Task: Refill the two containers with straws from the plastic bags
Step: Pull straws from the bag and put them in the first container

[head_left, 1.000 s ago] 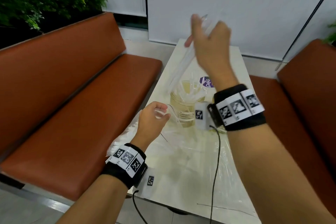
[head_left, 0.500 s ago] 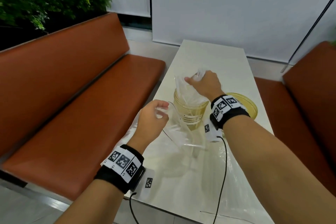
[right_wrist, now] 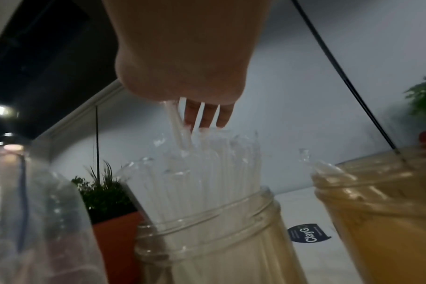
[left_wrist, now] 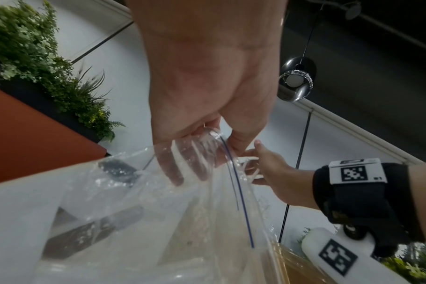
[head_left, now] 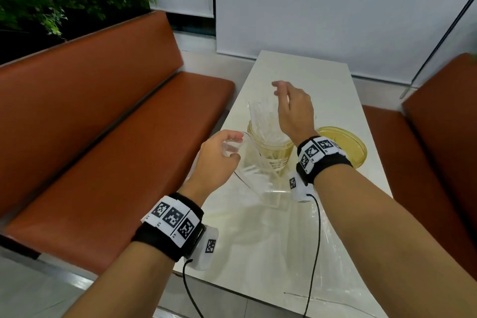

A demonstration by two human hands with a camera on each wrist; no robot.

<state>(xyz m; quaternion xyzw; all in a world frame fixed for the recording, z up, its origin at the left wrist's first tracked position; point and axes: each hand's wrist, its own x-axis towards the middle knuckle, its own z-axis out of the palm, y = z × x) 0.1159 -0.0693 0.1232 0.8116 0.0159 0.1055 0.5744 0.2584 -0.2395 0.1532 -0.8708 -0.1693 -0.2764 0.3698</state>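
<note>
A clear ribbed jar (head_left: pixel 273 156) stands mid-table, packed with upright wrapped straws (head_left: pixel 262 121). My right hand (head_left: pixel 294 111) hovers just over them, fingers (right_wrist: pixel 207 115) straight and brushing the straw tops (right_wrist: pixel 207 165) above the jar (right_wrist: pixel 207 240). To the jar's right stands a second, amber container (head_left: pixel 346 144), and a wrapped tip shows at its rim (right_wrist: pixel 324 169). My left hand (head_left: pixel 219 160) pinches the mouth of a clear plastic bag (head_left: pixel 258 181) just left of the jar. The bag (left_wrist: pixel 158 211) hangs from the curled fingers (left_wrist: pixel 234 142).
The white table (head_left: pixel 296 70) runs away from me between two orange benches (head_left: pixel 103 124) (head_left: pixel 438 137). More clear plastic (head_left: pixel 296 253) lies flat on the near half. A wrist cable (head_left: pixel 316 240) hangs over it. A dark sticker (right_wrist: pixel 309 234) is on the tabletop behind the jar.
My right hand came down from high up with a bundle of straws, set it in the jar, let go and lifted slightly. The left hand kept its hold on the bag.
</note>
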